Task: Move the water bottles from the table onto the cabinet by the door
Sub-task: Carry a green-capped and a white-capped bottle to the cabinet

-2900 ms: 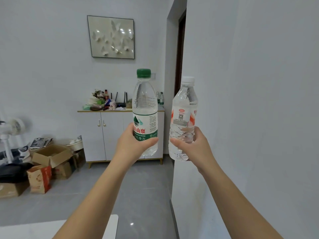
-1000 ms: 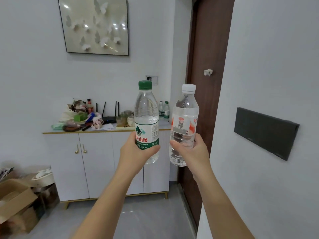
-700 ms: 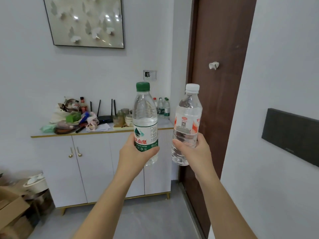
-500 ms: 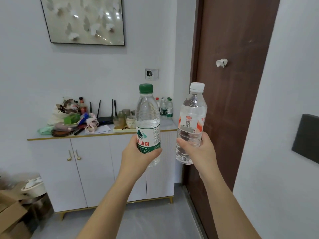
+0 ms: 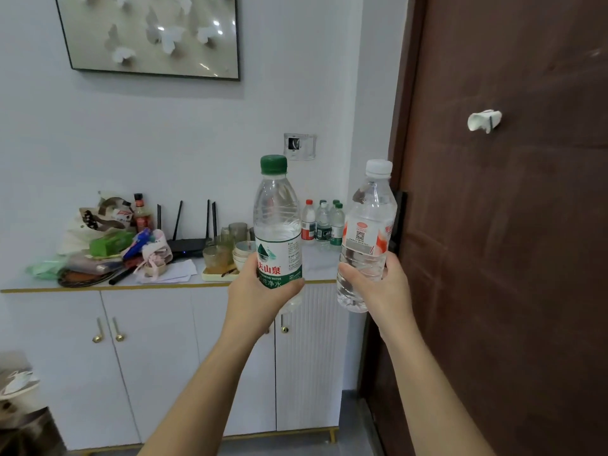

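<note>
L hand [image 5: 260,291] grips the green-cap bottle [image 5: 278,225] low on its body: thumb across the near side of the label, fingers curled round the back. Bottle is upright, held in the air in front of the cabinet [image 5: 148,340], not set down on it. Label is white over a green band w/ a mountain logo and red chars "夫山泉", the start of the name out of sight at the hand. Green band reads "KING WATER" in white, then "净水" below. Small print on the label's right side is unreadable.

R hand [image 5: 381,287] grips the white-cap bottle [image 5: 368,225] round its lower half, thumb on the near left side, fingers wrapped behind. It's tilted, cap leaning right, in the air between the cabinet's right end and the brown door [image 5: 510,258]. Label is white w/ orange-red, a red oval logo and a QR code; text too small to read.

The two bottles are near each other, not touching.

Cabinet top, right rear corner: cluster of small bottles [image 5: 322,225], one w/ red cap + red label, the rest green caps + green labels. Left of them: stacked bowls [image 5: 243,251], tray [image 5: 217,274] w/ glasses, black router [image 5: 187,245] w/ 4 antennas, loose papers [image 5: 174,273], then a pile of clutter. Framed butterfly picture [image 5: 151,34] hangs on the wall above; white hook [image 5: 483,120] sits on the door
</note>
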A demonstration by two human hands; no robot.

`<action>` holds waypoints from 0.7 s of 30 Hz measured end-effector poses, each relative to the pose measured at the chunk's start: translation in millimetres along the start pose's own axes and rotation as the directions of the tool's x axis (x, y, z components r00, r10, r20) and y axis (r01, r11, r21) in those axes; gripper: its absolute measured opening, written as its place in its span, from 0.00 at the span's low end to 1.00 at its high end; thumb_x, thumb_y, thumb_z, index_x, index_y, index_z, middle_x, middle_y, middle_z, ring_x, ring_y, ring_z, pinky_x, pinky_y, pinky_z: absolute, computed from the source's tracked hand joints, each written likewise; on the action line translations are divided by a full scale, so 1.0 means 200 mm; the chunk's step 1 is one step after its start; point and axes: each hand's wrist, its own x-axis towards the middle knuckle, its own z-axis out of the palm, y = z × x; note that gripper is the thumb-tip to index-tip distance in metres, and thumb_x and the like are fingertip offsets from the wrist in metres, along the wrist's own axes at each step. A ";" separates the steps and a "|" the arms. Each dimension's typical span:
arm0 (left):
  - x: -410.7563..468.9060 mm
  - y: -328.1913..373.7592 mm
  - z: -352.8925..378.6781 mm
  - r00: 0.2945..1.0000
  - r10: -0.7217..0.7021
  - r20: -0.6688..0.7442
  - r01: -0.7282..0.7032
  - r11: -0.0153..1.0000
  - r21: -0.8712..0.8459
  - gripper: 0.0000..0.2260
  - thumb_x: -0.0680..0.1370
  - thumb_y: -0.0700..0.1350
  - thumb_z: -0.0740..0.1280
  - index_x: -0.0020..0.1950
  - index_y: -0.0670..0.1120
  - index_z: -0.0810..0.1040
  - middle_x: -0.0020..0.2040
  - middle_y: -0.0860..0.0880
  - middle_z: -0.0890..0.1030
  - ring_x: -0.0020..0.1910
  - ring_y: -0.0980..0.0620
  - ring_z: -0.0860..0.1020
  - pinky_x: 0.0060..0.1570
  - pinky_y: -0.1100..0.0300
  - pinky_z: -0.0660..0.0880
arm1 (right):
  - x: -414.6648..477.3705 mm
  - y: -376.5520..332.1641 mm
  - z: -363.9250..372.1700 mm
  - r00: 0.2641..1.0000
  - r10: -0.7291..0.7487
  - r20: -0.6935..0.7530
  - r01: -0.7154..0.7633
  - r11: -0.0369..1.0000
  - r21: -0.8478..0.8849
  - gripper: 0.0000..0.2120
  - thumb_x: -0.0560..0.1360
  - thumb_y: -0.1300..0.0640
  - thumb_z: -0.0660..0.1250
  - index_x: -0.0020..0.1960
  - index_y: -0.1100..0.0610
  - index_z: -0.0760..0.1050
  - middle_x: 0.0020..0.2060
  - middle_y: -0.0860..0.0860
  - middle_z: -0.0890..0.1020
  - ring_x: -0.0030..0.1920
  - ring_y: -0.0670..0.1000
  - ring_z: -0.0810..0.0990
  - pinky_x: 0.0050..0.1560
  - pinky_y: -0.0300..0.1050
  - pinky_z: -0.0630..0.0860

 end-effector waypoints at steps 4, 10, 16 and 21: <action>0.22 -0.08 0.09 1.000 0.011 -0.022 -0.011 1.000 0.000 0.24 0.67 0.45 0.78 0.58 0.54 0.73 0.50 0.60 0.79 0.49 0.62 0.78 0.41 0.70 0.73 | 0.23 0.10 0.06 1.000 -0.002 0.013 0.002 1.000 0.010 0.24 0.66 0.55 0.80 0.59 0.50 0.75 0.49 0.44 0.84 0.46 0.40 0.83 0.38 0.29 0.76; 0.48 -0.21 0.23 1.000 0.017 -0.021 -0.017 1.000 0.017 0.24 0.66 0.45 0.79 0.56 0.56 0.72 0.48 0.62 0.78 0.48 0.63 0.77 0.44 0.67 0.75 | 0.48 0.25 0.12 1.000 0.013 0.020 -0.014 1.000 0.004 0.23 0.66 0.57 0.79 0.58 0.51 0.76 0.48 0.44 0.84 0.44 0.38 0.83 0.37 0.27 0.75; 0.78 -0.37 0.36 1.000 0.010 0.015 -0.010 1.000 0.023 0.25 0.66 0.46 0.79 0.58 0.54 0.72 0.48 0.61 0.78 0.48 0.64 0.77 0.39 0.72 0.72 | 0.73 0.42 0.21 1.000 0.008 0.018 -0.007 0.999 -0.047 0.23 0.65 0.56 0.80 0.56 0.49 0.76 0.48 0.44 0.85 0.47 0.41 0.84 0.50 0.40 0.80; 1.11 -0.54 0.46 1.000 0.015 0.024 -0.016 1.000 0.022 0.24 0.65 0.46 0.79 0.55 0.56 0.72 0.47 0.61 0.79 0.48 0.63 0.78 0.42 0.67 0.74 | 1.03 0.59 0.36 1.000 0.007 -0.001 -0.007 0.997 -0.078 0.21 0.63 0.53 0.81 0.50 0.42 0.75 0.46 0.42 0.85 0.48 0.43 0.84 0.53 0.48 0.81</action>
